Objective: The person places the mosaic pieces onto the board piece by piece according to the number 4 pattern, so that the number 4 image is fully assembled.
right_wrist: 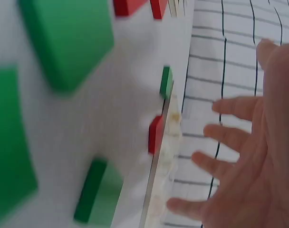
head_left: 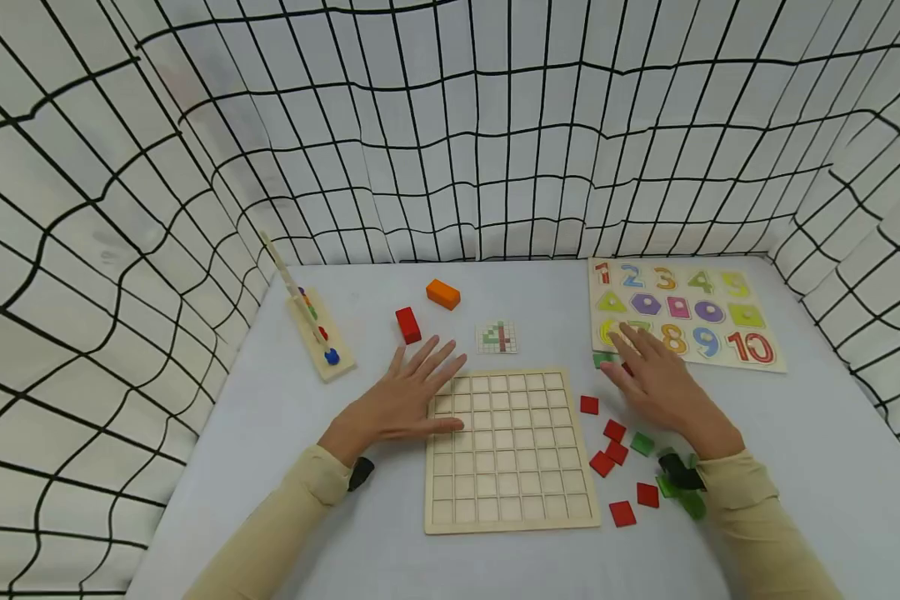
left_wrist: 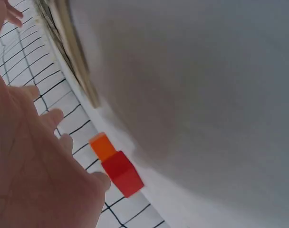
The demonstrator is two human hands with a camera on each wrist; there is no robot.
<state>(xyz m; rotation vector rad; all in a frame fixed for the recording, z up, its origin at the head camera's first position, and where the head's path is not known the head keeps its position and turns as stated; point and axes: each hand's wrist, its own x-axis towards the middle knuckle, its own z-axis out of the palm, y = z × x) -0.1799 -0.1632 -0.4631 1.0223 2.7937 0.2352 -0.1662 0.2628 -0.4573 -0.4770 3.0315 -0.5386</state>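
Note:
My left hand (head_left: 399,402), fingers spread, is over the left edge of a wooden grid board (head_left: 506,467) whose cells hold no tiles. In the left wrist view its fingers (left_wrist: 52,118) are straight and grip nothing. My right hand (head_left: 656,385) spreads its fingers beside the lower edge of a number puzzle board (head_left: 708,354). Nothing is between its fingers (right_wrist: 232,137) in the right wrist view. Red tiles (head_left: 622,513) and green tiles (head_left: 642,443) lie scattered right of the grid board, some partly hidden under my right wrist.
A small pattern card (head_left: 497,337) lies beyond the grid board. Left of it are a red block (head_left: 408,325) and an orange block (head_left: 443,294). A wooden stand with coloured beads (head_left: 321,333) is at the far left. Black netting (head_left: 480,158) over white walls encloses the table.

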